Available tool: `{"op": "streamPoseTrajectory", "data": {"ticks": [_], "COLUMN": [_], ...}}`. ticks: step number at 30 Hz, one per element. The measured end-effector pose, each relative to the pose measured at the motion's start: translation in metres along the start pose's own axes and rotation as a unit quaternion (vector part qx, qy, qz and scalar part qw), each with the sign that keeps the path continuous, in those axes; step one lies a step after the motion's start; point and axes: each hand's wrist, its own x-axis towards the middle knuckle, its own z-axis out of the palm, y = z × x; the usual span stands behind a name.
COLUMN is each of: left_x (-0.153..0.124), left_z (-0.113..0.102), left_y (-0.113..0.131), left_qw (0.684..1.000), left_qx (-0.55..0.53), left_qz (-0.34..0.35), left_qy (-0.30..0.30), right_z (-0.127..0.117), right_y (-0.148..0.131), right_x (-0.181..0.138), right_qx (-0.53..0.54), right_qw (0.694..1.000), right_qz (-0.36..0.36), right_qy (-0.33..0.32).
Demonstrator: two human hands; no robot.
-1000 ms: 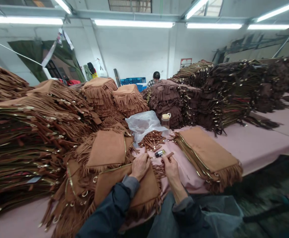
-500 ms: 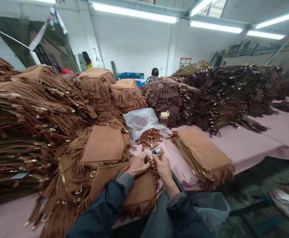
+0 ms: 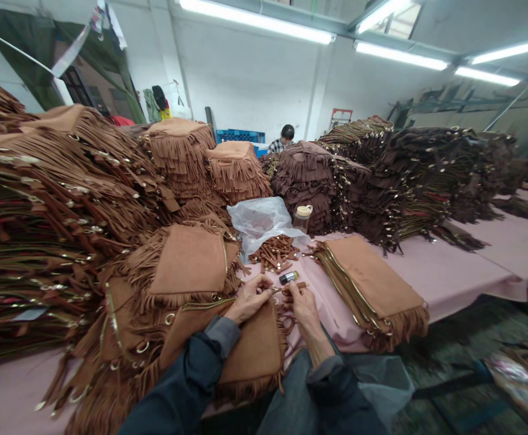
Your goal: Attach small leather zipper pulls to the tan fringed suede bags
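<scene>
A tan fringed bag [image 3: 250,344] lies in front of me with its zipper along the far edge. My left hand [image 3: 249,300] is over the bag's upper right corner, thumb and fingers pinched at a small metal fitting [image 3: 275,290]. Close on its right, my right hand [image 3: 305,307] pinches a short brown leather strap [image 3: 299,284], whose metal end meets the fitting. Finer detail there is too small to make out. Just beyond the fingertips, a small cylinder with a dark end and a silver-and-yellow body [image 3: 289,278] rests on the pink cloth.
A heap of short brown straps [image 3: 273,252] lies by a clear plastic bag [image 3: 261,220] and a lidded jar [image 3: 302,219]. Stacked tan bags [image 3: 373,278] stand to the right. High piles of brown [image 3: 64,181] and dark bags [image 3: 404,181] flank the table. Behind them is a person [image 3: 284,139].
My hands have drawn slightly apart, and the strap and metal fitting now show between them. The view has shifted a little.
</scene>
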Motion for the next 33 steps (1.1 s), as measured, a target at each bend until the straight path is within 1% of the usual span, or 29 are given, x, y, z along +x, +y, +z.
{"op": "streamPoseTrajectory", "data": {"ticks": [3, 8, 13, 18, 23, 28, 33], "left_x": [0.0006, 0.0011, 0.0005, -0.0003, -0.0025, -0.0020, -0.0012], "left_z": [0.0020, 0.0035, 0.0047, 0.0062, 0.0081, 0.0088, 0.0050], "left_y": [-0.0003, -0.0024, -0.0049, -0.0082, -0.0057, -0.0059, -0.0040], "left_qw": [1.000, 0.999, 0.999, 1.000, 1.000, 0.999, 0.997], "left_qx": [-0.017, -0.035, -0.037, -0.018, -0.010, -0.020, 0.003], "left_qz": [-0.003, -0.018, -0.013, -0.004, 0.007, 0.027, 0.040], "left_qy": [-0.003, 0.000, 0.004, 0.003, -0.019, -0.035, -0.059], "right_z": [-0.0008, -0.0002, -0.0008, -0.0010, 0.0013, 0.0006, -0.0018], "right_y": [-0.0027, -0.0027, 0.0008, 0.0028, 0.0038, 0.0056, 0.0059], "right_x": [-0.0013, 0.0000, 0.0027, 0.0053, 0.0047, 0.0023, 0.0035], "right_qx": [0.016, 0.037, 0.053, 0.061, 0.048, -0.004, 0.015], "right_qw": [1.000, 0.999, 0.999, 0.998, 0.998, 1.000, 0.999], "right_qz": [0.021, 0.003, -0.010, -0.027, -0.029, -0.017, -0.009], "right_qy": [0.004, -0.002, 0.007, 0.012, -0.004, -0.001, -0.027]}}
